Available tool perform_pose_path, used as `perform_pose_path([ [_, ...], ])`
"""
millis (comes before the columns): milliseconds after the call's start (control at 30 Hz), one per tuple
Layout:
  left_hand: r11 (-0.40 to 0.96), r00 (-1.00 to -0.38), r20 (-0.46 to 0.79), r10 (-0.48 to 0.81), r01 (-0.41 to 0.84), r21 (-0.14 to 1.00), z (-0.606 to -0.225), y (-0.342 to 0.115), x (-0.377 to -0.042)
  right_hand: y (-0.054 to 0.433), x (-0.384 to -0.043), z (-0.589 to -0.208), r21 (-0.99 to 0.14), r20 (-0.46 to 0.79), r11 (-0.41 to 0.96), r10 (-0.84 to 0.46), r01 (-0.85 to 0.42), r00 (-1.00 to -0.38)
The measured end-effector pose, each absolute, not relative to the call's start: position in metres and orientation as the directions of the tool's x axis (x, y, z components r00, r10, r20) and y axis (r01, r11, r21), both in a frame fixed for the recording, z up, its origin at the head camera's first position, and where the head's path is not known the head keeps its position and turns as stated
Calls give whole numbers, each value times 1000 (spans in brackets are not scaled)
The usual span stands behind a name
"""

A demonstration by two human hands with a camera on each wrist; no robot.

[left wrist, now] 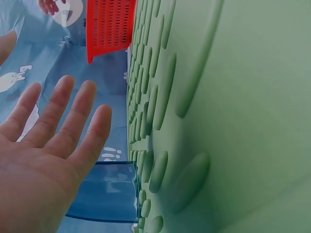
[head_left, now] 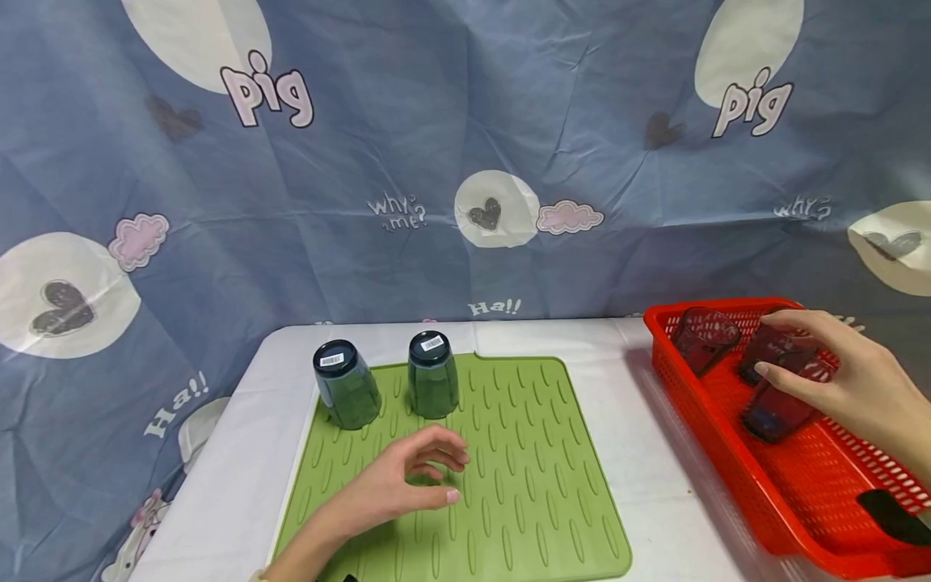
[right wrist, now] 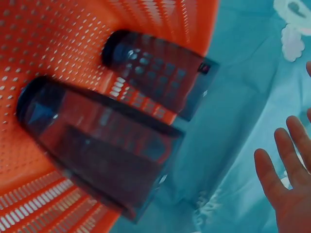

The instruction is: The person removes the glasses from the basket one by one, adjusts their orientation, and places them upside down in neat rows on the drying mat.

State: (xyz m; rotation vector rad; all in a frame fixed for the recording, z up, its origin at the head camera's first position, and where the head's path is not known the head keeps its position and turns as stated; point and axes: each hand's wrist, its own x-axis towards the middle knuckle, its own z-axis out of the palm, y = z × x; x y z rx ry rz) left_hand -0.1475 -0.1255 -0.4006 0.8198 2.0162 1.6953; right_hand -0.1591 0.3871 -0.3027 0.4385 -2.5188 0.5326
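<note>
My left hand (head_left: 389, 487) hovers over the green drying mat (head_left: 538, 485), thumb and fingers loosely spread with nothing in them; in the left wrist view its palm (left wrist: 36, 170) overlaps a blue-tinted glass. Two tinted glasses stand upside down at the mat's back left, one glass (head_left: 347, 386) at the corner and another glass (head_left: 433, 376) beside it. At the right, my right hand (head_left: 858, 372) is above the red basket (head_left: 735, 469), fingers apart around the space over a leaning glass (head_left: 778, 404). A second glass (head_left: 701, 339) tilts against the basket's back left corner, and a third stands partly behind my fingers.
A white cloth (head_left: 647, 453) covers the table between mat and basket. Behind the table hangs a blue printed curtain (head_left: 407, 267). The basket's perforated walls rise around the glasses in the right wrist view.
</note>
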Motion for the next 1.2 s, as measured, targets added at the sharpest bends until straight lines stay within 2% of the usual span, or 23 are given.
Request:
perform_pose_path([
  [200, 107, -756, 78, 650, 193, 975, -402, -126, -148, 402, -163, -310, -394, 463, 870, -91, -297, -881],
  [567, 103, -753, 73, 654, 184, 977, -403, -127, -150, 426, -169, -319, -424, 469, 854, -78, -302, -880],
  [867, 113, -751, 65, 658, 184, 976, -402, -127, -150, 447, -172, -327, -528, 238, 840, 3, -127, -971],
  [1200, 110, -738, 58, 672, 177, 978, -402, -127, -149, 470, -178, -340, -550, 206, 829, 19, -100, -978],
])
